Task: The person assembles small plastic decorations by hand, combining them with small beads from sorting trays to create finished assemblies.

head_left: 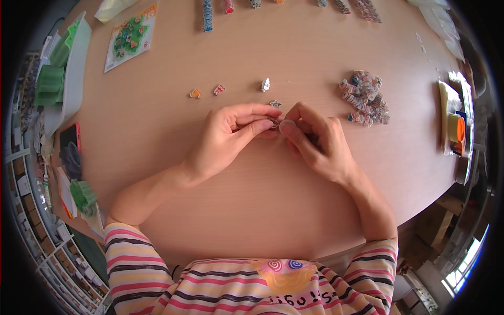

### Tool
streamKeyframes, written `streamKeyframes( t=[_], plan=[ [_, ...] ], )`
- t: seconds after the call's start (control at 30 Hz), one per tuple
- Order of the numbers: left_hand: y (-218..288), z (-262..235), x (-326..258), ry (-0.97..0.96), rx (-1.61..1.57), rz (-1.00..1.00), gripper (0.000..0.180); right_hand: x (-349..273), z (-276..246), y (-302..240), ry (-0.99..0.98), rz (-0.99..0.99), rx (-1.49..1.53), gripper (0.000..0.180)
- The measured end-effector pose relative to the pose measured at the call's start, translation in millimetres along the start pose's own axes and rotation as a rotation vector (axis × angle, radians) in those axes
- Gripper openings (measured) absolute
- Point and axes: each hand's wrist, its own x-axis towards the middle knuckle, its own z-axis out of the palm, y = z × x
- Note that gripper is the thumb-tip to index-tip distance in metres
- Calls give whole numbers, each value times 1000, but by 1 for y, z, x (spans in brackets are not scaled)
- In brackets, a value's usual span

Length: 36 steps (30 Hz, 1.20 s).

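My left hand (231, 134) is closed, its thumb and fingers pinching a small dark-edged piece (273, 124) whose kind I cannot make out. Right against it is my right hand (317, 139), also closed, with thumb and forefinger pressed together at that piece. What my right fingertips grip is hidden. Just beyond the fingertips lies a small star-shaped charm (275, 104). A small white piece (265, 84) is farther off. To its left are a red patterned charm (219, 90) and an orange-yellow charm (195, 93).
Right of my hands is a heap of stacked small charms (365, 97). More charm stacks, one of them blue (208, 16), line the far edge. A card with a green tree picture (130, 38), a white bin (79, 68) and a phone (70, 137) are at left; packages (454, 126) are at right.
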Motion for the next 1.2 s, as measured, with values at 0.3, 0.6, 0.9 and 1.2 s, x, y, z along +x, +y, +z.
streamKeyframes(
  t=[0.3,0.6,0.9,1.2],
  plan=[
    [-11,6,-3,82,28,115,31,2,-1,-7,-33,53,-58,9],
    [-8,9,-4,66,86,179,30,1,2,-3,29,-73,-67,6],
    [-8,12,-4,92,-110,104,28,3,-1,-7,-13,9,-30,9],
    [-9,18,-4,157,85,244,29,3,3,-1,5,-177,-129,6]
  ],
)
